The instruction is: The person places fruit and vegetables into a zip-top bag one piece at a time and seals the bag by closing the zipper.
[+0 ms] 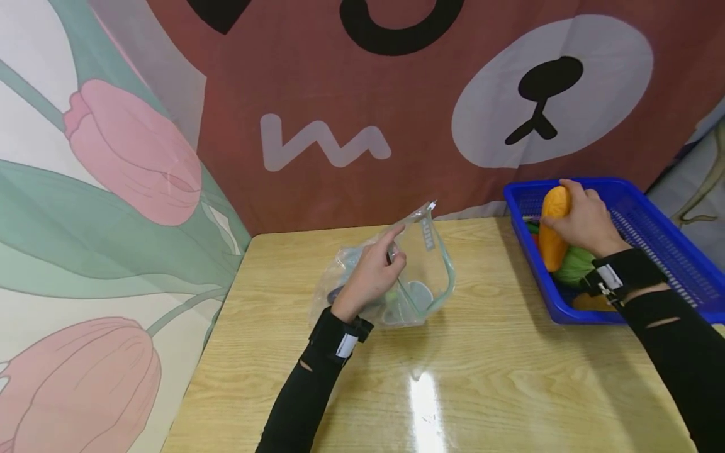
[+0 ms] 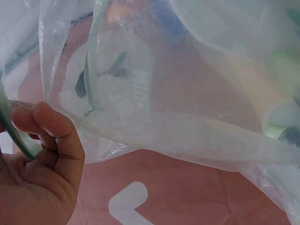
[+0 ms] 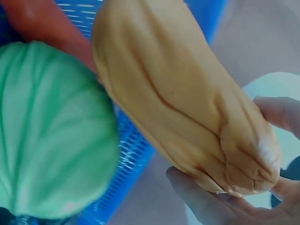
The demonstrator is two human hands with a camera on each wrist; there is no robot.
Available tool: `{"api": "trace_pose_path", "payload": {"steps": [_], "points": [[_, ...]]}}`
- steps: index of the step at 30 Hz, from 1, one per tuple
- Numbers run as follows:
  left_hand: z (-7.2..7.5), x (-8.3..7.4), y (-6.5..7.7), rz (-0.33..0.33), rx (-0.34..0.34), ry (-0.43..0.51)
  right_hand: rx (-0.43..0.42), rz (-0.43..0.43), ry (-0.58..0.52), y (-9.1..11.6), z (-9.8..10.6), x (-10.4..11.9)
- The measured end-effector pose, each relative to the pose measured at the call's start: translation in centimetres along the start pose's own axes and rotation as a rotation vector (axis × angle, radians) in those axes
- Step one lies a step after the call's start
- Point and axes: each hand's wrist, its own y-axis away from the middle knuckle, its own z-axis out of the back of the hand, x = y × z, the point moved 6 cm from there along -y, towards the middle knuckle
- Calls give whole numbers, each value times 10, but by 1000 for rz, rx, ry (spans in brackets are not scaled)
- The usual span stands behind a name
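Yeah, could drop that orange vegetable, gripped only near one end in the right hand at the left side of the blue basket, or lose the clear bag by relaxing the left hand pinching its rim.

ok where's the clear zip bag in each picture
Head: the clear zip bag is near the centre, at the left hand.
Left wrist: it spreads across the top and right.
Right wrist: not in it.
Shared landmark: the bear's pale muzzle, seen through the bag in left wrist.

Downward head view, wrist close-ups
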Motion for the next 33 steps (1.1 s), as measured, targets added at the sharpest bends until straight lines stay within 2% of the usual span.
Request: {"api": "trace_pose_path", "payload": {"steps": [15, 21, 33], "points": [[1, -2, 1, -17, -16, 16, -71, 81, 13, 13, 29, 48], [1, -2, 1, -18, -18, 7, -117, 132, -29, 23, 34, 72], [-1, 1, 1, 3, 3, 24, -272, 282, -159, 46, 43, 130]]}}
